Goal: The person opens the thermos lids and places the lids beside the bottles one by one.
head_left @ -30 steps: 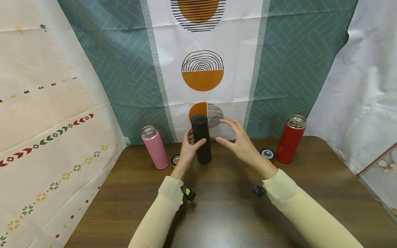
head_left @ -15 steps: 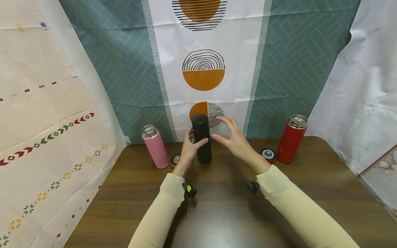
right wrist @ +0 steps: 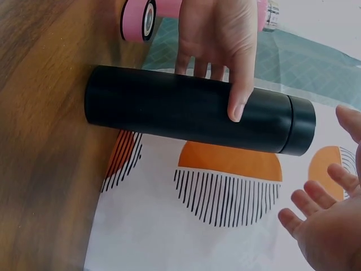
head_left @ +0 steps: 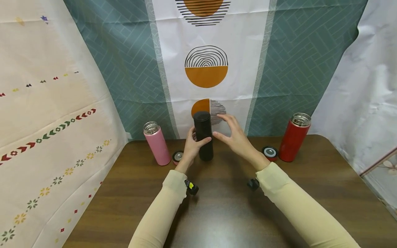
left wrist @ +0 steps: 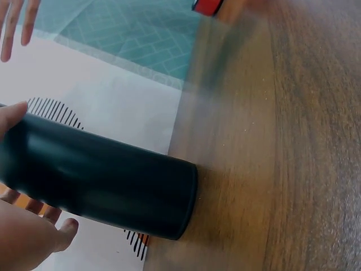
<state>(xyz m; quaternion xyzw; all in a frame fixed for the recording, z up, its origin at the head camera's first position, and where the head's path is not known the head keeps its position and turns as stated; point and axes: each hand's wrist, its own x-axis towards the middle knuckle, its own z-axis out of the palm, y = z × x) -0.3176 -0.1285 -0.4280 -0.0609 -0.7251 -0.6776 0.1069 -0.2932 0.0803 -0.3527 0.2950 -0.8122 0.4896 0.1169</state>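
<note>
A black flask (head_left: pixel 203 127) with a black lid stands upright near the table's far edge. My left hand (head_left: pixel 190 148) grips it from the left, thumb across the front and fingers behind. In the right wrist view the lid is on the flask (right wrist: pixel 169 104), a thin seam below it. To the right of the flask's upper part, my right hand (head_left: pixel 237 139) is held with fingers and thumb spread. The right wrist view shows this right hand (right wrist: pixel 333 226) apart from the lid, holding nothing.
An uncapped pink flask (head_left: pixel 157 146) stands at left, its lid (head_left: pixel 177 156) on the table beside it. At right is an uncapped red flask (head_left: pixel 291 141) with its lid (head_left: pixel 270 152) next to it. A patterned cloth (head_left: pixel 206 31) hangs behind the wooden table (head_left: pixel 217 213).
My right hand has moved left, closer to the black flask. The left hand keeps its grip on the flask. The head view has shifted slightly.
</note>
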